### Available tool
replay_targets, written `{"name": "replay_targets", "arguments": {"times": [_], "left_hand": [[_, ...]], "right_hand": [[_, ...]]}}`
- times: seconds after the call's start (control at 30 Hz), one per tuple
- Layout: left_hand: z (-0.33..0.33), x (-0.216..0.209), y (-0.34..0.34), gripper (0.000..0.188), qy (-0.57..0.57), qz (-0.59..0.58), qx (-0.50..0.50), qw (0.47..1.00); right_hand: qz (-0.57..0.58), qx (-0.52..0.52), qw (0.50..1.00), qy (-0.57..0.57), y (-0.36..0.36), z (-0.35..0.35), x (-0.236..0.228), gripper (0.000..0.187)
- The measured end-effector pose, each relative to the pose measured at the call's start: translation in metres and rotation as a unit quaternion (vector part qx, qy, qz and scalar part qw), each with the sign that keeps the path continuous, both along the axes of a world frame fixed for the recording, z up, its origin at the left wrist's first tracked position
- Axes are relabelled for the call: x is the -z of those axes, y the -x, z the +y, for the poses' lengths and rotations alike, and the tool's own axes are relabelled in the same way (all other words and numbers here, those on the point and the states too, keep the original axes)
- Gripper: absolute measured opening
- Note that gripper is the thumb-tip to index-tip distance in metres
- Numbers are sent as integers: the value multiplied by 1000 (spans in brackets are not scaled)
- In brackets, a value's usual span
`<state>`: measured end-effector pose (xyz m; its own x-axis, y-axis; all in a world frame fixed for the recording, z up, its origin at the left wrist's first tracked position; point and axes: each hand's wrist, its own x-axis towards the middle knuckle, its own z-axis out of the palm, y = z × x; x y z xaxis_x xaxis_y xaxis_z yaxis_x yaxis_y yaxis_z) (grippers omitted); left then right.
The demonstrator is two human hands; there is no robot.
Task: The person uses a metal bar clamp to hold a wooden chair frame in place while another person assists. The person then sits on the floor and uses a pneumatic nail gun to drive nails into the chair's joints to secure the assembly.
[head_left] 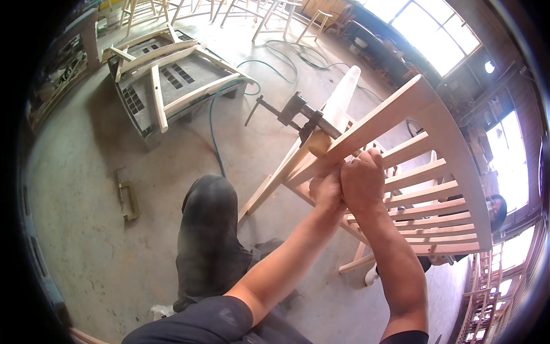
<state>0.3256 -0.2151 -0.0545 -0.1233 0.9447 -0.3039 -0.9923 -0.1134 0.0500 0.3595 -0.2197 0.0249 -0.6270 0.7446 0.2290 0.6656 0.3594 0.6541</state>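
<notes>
An unfinished wooden chair frame with a slatted back stands tilted in front of me. A dark metal bar clamp with a screw and cross handle sits at its near left corner, its bar passing under the rail. A rounded wooden block lies between the clamp jaw and the frame. My left hand is closed just under the rail. My right hand makes a fist right beside it, at the edge of the slats. What the fingers wrap round is hidden.
Chair parts lie on a low dark platform at the far left. A green hose winds over the concrete floor. Another clamp lies on the floor at left. Stools stand at the back. Another person is partly visible behind the slats.
</notes>
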Motion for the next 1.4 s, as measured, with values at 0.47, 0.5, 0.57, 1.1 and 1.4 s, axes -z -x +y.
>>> {"name": "replay_targets", "arguments": {"times": [0.47,0.5,0.57,1.1,1.4], "left_hand": [[-5,8,-8,18,-11,-5,-25,1000],[-4,9,-9,20,-23,-18,-34,999],[-2,8,-12,20,-14,-23,-1,1000],[-2,22,-8,21,-107,3,8,994],[5,28,-5,15,-153,8,22,988]], "right_hand": [[66,-74,995,-27,-2,2,8,9],[62,-69,995,-40,-4,3,9,9],[54,-58,995,-67,-7,6,12,9],[43,-68,994,-73,-10,3,11,11],[18,-102,989,-106,-17,2,7,11]]}}
